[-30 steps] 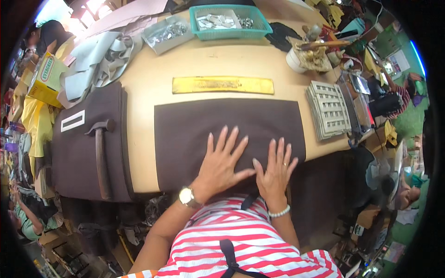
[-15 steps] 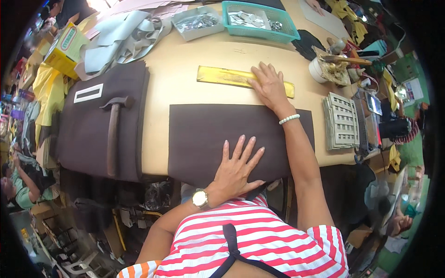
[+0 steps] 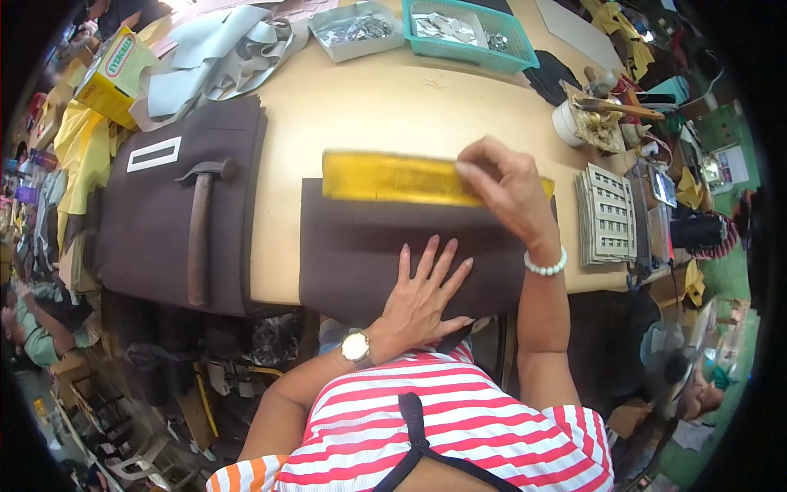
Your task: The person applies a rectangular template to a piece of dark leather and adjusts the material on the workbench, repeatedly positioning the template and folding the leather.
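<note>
In front of me a dark brown sheet (image 3: 352, 254) of leather-like material lies on the table, its near edge hanging over the table's front. My left hand (image 3: 420, 299) rests flat on the sheet with its fingers spread. A long, flat yellow strip (image 3: 393, 176), ruler-like and blurred by motion, is lifted over the sheet's far edge. Its right part is pinched between the thumb and fingers of my right hand (image 3: 508, 187). To the left, a hammer (image 3: 199, 238) and a white rectangular frame (image 3: 154, 154) lie on a thick stack of dark brown sheets (image 3: 143, 234).
Grey-white scraps (image 3: 215, 57), a clear bin (image 3: 357, 31) and a teal basket (image 3: 471, 51) of small metal parts line the back. At the right are a white pot (image 3: 567, 123) with a brush and a stack of slotted cards (image 3: 608, 217).
My right hand has picked the yellow strip up off the table and brought it nearer, over the dark sheet's far edge. The left hand stays on the sheet.
</note>
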Tool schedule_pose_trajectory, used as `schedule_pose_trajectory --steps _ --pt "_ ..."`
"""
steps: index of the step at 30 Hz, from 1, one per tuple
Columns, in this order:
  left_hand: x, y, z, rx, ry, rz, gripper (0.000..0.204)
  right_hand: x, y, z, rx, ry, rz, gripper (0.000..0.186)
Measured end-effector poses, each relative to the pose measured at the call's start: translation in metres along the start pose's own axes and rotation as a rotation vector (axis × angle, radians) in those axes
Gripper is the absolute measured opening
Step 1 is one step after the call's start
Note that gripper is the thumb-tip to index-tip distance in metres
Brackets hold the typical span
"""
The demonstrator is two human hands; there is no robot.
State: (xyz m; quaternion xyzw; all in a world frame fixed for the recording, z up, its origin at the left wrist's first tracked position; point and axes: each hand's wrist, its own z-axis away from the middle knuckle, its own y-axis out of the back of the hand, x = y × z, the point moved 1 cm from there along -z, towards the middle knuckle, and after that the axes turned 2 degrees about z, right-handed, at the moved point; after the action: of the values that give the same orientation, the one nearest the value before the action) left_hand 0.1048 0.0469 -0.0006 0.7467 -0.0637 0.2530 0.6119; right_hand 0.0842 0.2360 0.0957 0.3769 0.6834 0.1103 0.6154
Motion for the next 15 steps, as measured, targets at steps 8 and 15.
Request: schedule_pose_trajectory --steps 8,15 --pt "-0.001 0.006 0.000 0.013 -0.060 0.088 0.081 0.056 -0.011 0.084 0.495 -0.116 0.492 0.025" --pt "-0.035 0.044 0.009 0.248 0.339 -0.109 0.081 0.066 -0.003 0.141 0.641 -0.405 0.440 0.032"
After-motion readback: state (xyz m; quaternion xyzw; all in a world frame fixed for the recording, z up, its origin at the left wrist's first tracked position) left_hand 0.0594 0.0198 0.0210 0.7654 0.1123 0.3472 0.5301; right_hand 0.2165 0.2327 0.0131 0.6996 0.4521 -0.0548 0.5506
